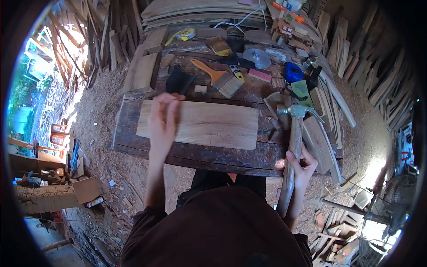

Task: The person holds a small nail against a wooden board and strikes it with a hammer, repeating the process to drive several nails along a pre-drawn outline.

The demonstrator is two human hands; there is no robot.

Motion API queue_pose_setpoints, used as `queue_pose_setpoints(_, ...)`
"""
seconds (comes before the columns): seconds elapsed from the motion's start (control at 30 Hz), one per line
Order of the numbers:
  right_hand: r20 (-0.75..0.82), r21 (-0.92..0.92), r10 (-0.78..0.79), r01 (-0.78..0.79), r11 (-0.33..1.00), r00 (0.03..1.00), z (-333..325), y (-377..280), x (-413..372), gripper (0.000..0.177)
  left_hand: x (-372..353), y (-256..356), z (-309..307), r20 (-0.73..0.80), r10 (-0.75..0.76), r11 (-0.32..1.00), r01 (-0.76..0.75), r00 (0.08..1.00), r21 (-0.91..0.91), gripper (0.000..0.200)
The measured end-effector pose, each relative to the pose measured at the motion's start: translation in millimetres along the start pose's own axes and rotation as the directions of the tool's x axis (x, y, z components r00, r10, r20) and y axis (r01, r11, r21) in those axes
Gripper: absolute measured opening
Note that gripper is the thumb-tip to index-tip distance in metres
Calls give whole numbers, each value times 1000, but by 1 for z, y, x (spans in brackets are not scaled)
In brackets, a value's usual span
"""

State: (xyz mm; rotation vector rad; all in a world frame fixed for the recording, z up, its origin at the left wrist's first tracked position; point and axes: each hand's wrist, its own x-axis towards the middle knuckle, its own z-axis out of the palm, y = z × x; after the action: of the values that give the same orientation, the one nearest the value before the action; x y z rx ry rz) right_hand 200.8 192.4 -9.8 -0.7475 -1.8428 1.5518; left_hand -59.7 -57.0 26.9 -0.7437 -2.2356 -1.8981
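Note:
A claw hammer [295, 142] with a wooden handle is in my right hand [303, 165], its metal head up and its claw pointing right. The fingers wrap the handle near the front right edge of the workbench. My left hand [163, 116] hovers over the left end of a flat wooden board [213, 124], thumb and fingers drawn together in a pinch. Slight blur hides what, if anything, is between those fingertips. Faint pencil-like marks show on the board's right part. Just beyond my left hand lies a dark sheet-like piece [180, 79].
On the dark workbench [213, 161] lie a wide paintbrush [227, 83], a small wood block [200, 89], a cutting disc [256, 58], a blue tape measure [293, 71] and a yellow tape measure [186, 34]. Wood strips [318, 142] line the right side; shavings cover the floor.

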Motion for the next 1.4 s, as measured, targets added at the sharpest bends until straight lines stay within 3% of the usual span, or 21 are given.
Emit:
queue_pose_setpoints(0.07, -5, -26, -3, 3, 1000, 1000, -1, 0, 0, 49, 19, -19, -27, 75, 177, 946, -191, 981, 261, 11)
queue_pose_setpoints(0.1, 5, -20, -9, 9, 1000, 1000, -1, 1, 0, 49, 25, -26, -37, 65, 181, 944, -192, 981, 268, 11)
queue_pose_setpoints(0.2, -8, 42, 18, -17, 999, 1000, 1, 2, 0, 50, 33, -39, -58, 301, 85, 837, -232, 950, 495, 9)
queue_pose_setpoints(0.43, 8, 29, 12, -13, 999, 1000, -2, 7, 1, 50, 21, -34, -52, 149, 53, 873, -119, 987, 474, 9)
queue_pose_setpoints(0.5, 12, 60, 31, -32, 998, 999, -2, 8, 1, 50, 14, -34, -52, 74, 173, 853, -187, 982, 488, 9)
queue_pose_setpoints(0.63, 15, 65, 10, -11, 998, 1000, -3, 10, 1, 48, -2, -32, -56, 12, 208, 854, -188, 978, 486, 9)
queue_pose_setpoints(0.7, 19, 59, 19, -20, 998, 1000, -2, 6, 1, 47, -10, -36, -56, -44, 388, 795, -311, 920, 520, 9)
queue_pose_setpoints(0.83, 2, 22, -21, 21, 1000, 1000, -1, 7, 2, 45, -17, -48, -55, -109, 474, 819, -392, 874, 418, 6)
queue_pose_setpoints(1.07, 0, 53, 20, -20, 998, 1000, -1, 5, 0, 46, -14, -40, -55, -93, 447, 817, -364, 890, 448, 6)
queue_pose_setpoints(1.13, 16, 24, 36, -37, 999, 999, -3, 6, 0, 47, -11, -33, -54, -71, 229, 918, -191, 971, 347, 9)
queue_pose_setpoints(1.27, -12, 33, 41, -40, 999, 999, -2, 10, 1, 48, -3, -28, -52, -2, 142, 924, -132, 990, 359, 12)
queue_pose_setpoints(1.4, -17, 10, 35, -35, 999, 999, -2, 8, 1, 49, -1, -32, -53, 68, 111, 861, -130, 991, 492, 11)
